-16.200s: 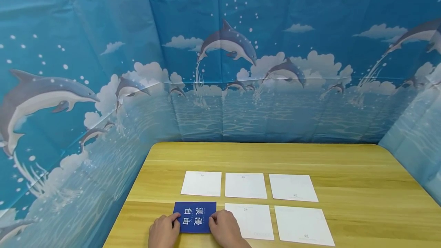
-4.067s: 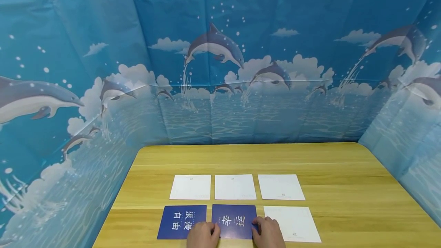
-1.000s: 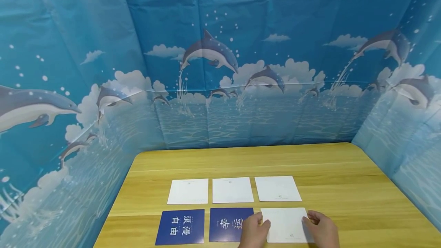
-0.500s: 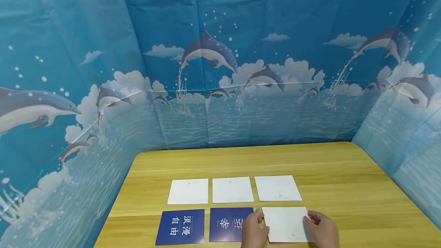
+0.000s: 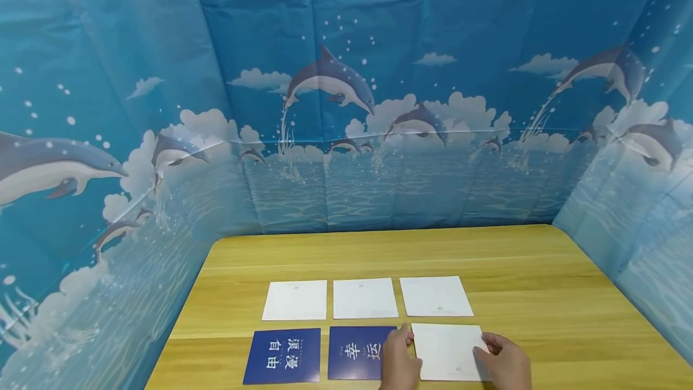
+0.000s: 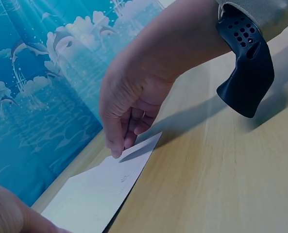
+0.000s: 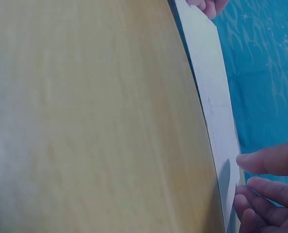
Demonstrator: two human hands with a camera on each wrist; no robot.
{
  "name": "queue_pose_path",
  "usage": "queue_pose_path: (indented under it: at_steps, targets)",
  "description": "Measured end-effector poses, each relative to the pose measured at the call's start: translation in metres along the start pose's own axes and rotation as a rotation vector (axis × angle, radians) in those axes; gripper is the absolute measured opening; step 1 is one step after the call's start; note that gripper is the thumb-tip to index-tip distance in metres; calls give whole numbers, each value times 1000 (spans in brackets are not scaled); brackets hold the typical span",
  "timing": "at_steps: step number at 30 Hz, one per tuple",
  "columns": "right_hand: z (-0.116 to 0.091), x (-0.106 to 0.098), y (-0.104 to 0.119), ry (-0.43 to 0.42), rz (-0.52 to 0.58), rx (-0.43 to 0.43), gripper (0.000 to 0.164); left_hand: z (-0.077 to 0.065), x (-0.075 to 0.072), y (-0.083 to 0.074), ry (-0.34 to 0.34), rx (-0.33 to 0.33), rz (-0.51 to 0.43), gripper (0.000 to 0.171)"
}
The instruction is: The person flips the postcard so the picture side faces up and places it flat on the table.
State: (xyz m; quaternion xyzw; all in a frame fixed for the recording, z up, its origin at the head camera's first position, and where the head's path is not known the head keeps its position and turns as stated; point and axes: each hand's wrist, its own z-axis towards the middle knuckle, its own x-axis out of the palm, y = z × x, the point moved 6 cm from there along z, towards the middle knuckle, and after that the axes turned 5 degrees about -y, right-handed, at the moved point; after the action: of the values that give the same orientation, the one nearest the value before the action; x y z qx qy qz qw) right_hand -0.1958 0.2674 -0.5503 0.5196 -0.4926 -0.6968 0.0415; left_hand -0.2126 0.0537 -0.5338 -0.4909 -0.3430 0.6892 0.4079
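Note:
A white postcard (image 5: 449,351) at the right end of the near row is held between both hands. My left hand (image 5: 399,361) grips its left edge, the thumb low on the edge and the fingers by the far corner. At the right edge, my right hand (image 5: 507,363) pinches it, thumb on top and fingers behind. In the right wrist view, a dark gap and blue edge show under the postcard (image 7: 216,97). Left of it lie two blue postcards with white characters, one at the row's end (image 5: 305,372) and one in the middle (image 5: 363,369), partly covered by my left hand.
Behind, a far row of three white postcards lies flat: left (image 5: 295,303), middle (image 5: 365,301) and right (image 5: 436,298). Everything rests on a wooden table (image 5: 541,294). A blue dolphin-print curtain (image 5: 325,185) encloses its far side and flanks.
The middle near postcard has gone from white to blue side up since the oldest frame. Both hands have moved right to the last near postcard, which has shifted slightly away from me.

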Motion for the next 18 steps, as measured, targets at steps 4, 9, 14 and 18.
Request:
queue_pose_path:
  at_steps: [4,9,14,18]
  targets:
    - [1,2,-2,12,14,11,44,-1,-1,-2,-35,55,-4,46]
    - [1,1,-1,16,39,-33,51,0,-1,-4,-79,97,-66,49]
    - [2,0,0,9,54,-56,63,0,1,-1,-85,50,-151,55]
    - [2,0,1,-3,63,-61,69,0,3,2,-91,10,-182,57]
